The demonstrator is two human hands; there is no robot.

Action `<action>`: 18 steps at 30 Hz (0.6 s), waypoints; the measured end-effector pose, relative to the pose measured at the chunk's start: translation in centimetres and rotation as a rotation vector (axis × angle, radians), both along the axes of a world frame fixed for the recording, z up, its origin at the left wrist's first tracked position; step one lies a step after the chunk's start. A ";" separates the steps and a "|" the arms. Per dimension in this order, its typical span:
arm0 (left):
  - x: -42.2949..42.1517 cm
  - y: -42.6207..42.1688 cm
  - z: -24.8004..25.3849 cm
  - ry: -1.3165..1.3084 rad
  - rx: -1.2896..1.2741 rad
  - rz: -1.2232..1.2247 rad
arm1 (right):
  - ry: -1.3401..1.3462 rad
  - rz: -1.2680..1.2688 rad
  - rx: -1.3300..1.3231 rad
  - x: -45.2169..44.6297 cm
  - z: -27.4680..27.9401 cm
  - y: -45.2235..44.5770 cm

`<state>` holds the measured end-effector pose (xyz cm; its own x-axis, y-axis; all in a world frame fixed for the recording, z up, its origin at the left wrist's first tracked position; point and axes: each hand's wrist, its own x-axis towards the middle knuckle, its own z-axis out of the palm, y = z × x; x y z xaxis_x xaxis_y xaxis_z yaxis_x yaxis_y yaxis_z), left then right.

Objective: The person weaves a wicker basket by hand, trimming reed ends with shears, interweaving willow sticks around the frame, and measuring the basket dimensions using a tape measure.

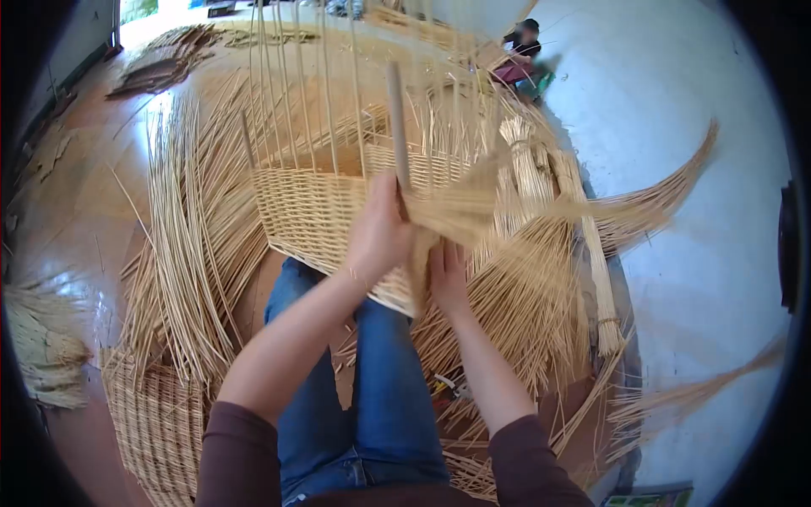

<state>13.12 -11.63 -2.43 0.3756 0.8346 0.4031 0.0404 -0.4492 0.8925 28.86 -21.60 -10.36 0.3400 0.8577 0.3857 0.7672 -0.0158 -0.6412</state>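
A partly woven wicker basket (308, 207) rests tilted on my knees, with tall thin stakes rising from its walls. My left hand (378, 237) is closed around the near corner, its thumb by a thick wooden post (397, 127); its other fingers are mostly hidden. Against the basket's right side is my right hand (448, 279), fingers together and pointing up. What those fingers hold is hidden. Pale wicker strands (473, 207), smeared by motion, fan out to the right from beside my hands.
Loose wicker rods (182, 245) cover the floor at left, and a spread bundle (528, 296) lies at right. Tied bundles (530, 173) are near the wall (676, 101). A woven panel (156, 422) lies at lower left. Another person (519, 55) sits at the back.
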 end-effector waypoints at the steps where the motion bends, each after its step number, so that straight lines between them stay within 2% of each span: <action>1: 0.4 2.1 -0.3 -0.044 0.122 0.046 | -0.074 -0.039 0.091 -0.5 1.1 1.1; 3: 1.6 8.9 -1.8 -0.191 0.085 -0.067 | -0.245 -0.030 0.116 -0.4 2.3 4.0; 4: -1.0 8.5 1.6 -0.315 -0.134 -0.194 | -0.297 -0.036 0.124 -1.4 3.3 5.1; 6: -5.1 11.1 2.8 -0.087 -0.167 -0.099 | -0.421 -0.009 0.145 -3.9 4.2 6.8; 8: -9.6 11.8 2.1 -0.093 -0.193 -0.018 | -0.555 0.042 0.186 -7.4 4.1 7.4; 10: -14.0 12.2 -0.2 -0.166 -0.184 0.114 | -0.639 0.073 0.227 -12.2 3.0 8.0; 11: -15.9 14.1 -2.9 -0.064 -0.144 0.194 | -0.672 0.092 0.250 -14.2 2.4 7.6; 13: -16.0 13.6 -4.6 0.081 -0.072 0.336 | -0.639 0.145 0.260 -14.2 2.4 5.7; 15: -17.8 10.2 -5.0 0.004 -0.112 0.332 | -0.658 0.163 0.257 -16.6 0.8 5.1; 18: -19.3 9.6 -9.0 0.273 0.035 0.619 | -0.653 0.219 0.148 -19.8 0.2 3.1</action>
<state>-6.21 -2.02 -11.41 -0.0751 0.9168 0.3922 0.5216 -0.2991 0.7990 9.04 -18.52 -10.21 -0.1756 0.8025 0.5702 0.9715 0.2349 -0.0314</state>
